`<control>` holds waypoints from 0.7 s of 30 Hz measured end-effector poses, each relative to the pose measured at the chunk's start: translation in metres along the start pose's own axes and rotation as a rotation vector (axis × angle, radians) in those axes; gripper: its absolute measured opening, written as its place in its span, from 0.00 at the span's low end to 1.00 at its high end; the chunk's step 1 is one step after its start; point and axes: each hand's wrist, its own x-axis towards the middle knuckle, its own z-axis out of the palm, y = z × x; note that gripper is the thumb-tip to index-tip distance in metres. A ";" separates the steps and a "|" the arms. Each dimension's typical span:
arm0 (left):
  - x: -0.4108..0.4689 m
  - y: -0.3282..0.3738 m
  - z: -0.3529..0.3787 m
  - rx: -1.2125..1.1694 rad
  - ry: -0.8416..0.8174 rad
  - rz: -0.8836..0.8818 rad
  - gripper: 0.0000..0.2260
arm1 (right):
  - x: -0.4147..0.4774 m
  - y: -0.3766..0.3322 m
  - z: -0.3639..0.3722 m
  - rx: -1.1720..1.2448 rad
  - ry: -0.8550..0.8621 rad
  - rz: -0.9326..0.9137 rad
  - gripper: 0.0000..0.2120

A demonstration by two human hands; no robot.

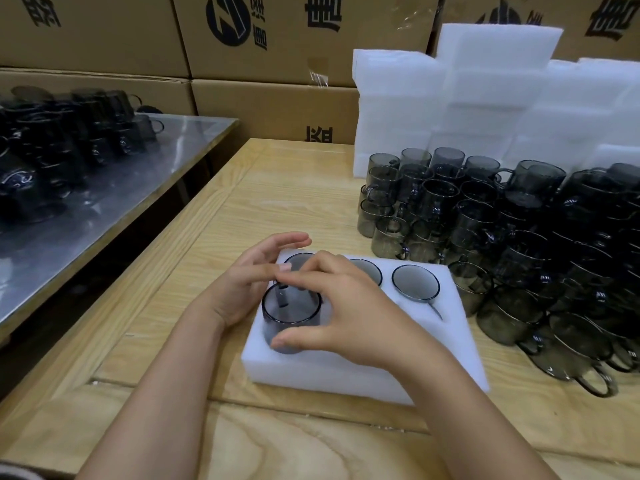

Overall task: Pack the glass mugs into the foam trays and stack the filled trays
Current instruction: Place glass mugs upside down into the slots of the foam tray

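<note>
On the wooden table [277,188] the left hand [256,278] steadies, fingers loose, the smoky glass mug [291,327] which the right hand [346,306] grips at the foam tray's [381,358] front-left pocket — I'd level it, then press straight down.

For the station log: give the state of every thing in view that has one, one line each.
foam tray, partly filled.
back-row mugs, three seated in pockets.
held mug, upright at the front-left pocket, not fully seated.
right hand, fingers and thumb grip held mug.
left hand, fingers straight, beside held mug.
loose mugs, piled unpacked at the right.
foam stack, stacked at the back; contents hidden.
cartons, closed, stacked.
</note>
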 end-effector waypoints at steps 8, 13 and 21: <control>0.000 -0.003 -0.004 0.059 -0.022 0.018 0.26 | -0.002 -0.004 0.004 -0.255 -0.049 -0.052 0.37; -0.001 0.004 0.004 -0.004 0.067 0.022 0.25 | 0.002 -0.013 -0.004 0.015 -0.049 0.038 0.31; -0.011 0.029 0.034 0.654 0.269 0.273 0.18 | 0.030 -0.005 0.000 -0.353 0.011 0.273 0.26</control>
